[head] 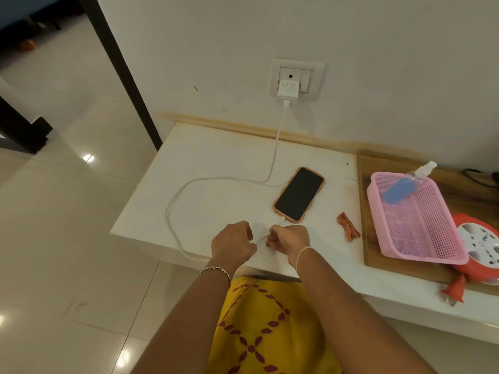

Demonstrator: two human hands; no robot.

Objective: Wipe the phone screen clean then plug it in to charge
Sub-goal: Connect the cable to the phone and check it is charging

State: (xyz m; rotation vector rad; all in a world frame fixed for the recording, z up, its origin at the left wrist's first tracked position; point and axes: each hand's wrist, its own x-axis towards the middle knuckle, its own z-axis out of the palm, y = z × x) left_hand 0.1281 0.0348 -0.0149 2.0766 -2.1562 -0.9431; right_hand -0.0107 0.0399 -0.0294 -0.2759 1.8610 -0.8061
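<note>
A phone (299,194) in an orange case lies screen up and dark on the white table (216,157). A white cable (172,201) runs from the charger (287,90) in the wall socket, loops left across the table and meets the phone's near end. My left hand (232,245) and my right hand (290,240) are side by side at the table's front edge, just below the phone. Both have their fingers closed on a small white cloth (258,230) stretched between them; it is hard to make out against the table.
A wooden board (378,168) at the right carries a pink mesh basket (421,249) holding a spray bottle (405,184). A red extension reel (483,238) sits beside it. A small red-orange item (348,230) lies right of the phone. Tiled floor lies to the left.
</note>
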